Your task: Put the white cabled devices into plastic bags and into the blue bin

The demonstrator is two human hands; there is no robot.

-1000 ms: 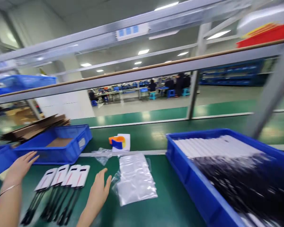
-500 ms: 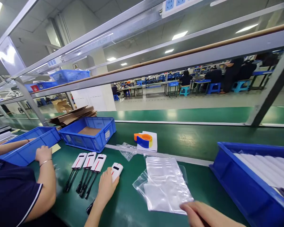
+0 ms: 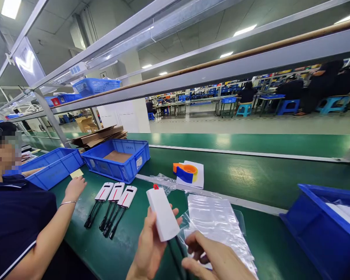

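Note:
Held up in my left hand [image 3: 151,241] is a white device [image 3: 162,214] with a red tab at its top, its plain face towards me. Two black cables [image 3: 175,254] hang from its lower end. My right hand [image 3: 216,256] is close to these cables with bent fingers, thumb and forefinger apart. Behind it lies a stack of clear plastic bags [image 3: 214,212], partly covered by the hand. Three similar white devices [image 3: 116,192] with cables lie in a row on the green bench to the left.
A tape dispenser [image 3: 185,173] sits on white paper beyond the bags. Blue bins [image 3: 118,159] stand at the back left, and another blue bin [image 3: 326,225] is at the right. At the left, a co-worker's hand [image 3: 76,188] reaches over the bench.
My left hand has lifted one white device off the bench and brought it right, its plain face now showing. My right hand has moved left from the bags to the cables.

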